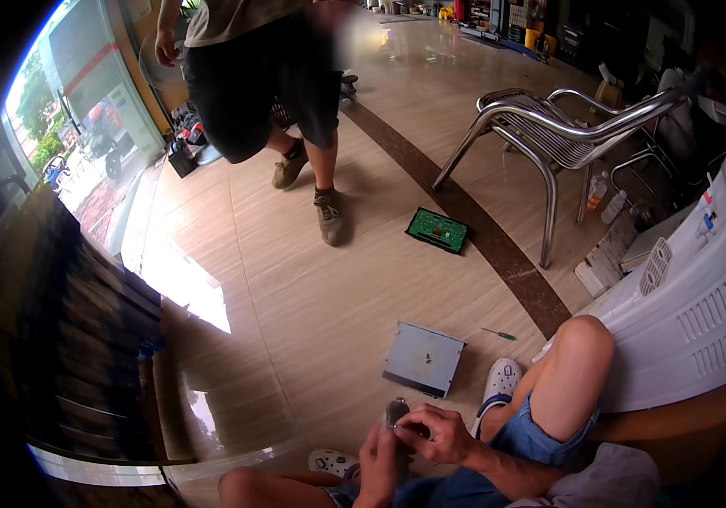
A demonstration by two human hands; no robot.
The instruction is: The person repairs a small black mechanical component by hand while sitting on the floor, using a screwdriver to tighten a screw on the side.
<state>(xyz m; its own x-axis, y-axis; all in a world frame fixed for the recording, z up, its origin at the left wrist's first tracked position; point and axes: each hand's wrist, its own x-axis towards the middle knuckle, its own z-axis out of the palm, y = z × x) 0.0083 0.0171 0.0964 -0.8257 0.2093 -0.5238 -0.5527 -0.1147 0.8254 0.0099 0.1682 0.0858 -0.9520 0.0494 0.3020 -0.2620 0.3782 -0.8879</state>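
In front of my lap, my left hand [377,457] is closed round a small grey, rounded part [396,411] whose kind I cannot make out. My right hand [437,433] pinches at its side, fingers bent and close to the left thumb; whatever sits between those fingertips is hidden. Just beyond my hands a flat grey metal box [418,351] lies on the floor, with a few tiny screw-like pieces on its top. To its right is a screwdriver [505,336] with a green handle. Farther off lies a green circuit board [437,229] in a black frame.
A person [295,144] in dark shorts stands at the far left. On the right is a steel slatted chair [541,127], with bottles [613,207] behind it and a large white plastic panel [693,313] nearer me. A dark stack [83,339] stands along the left.
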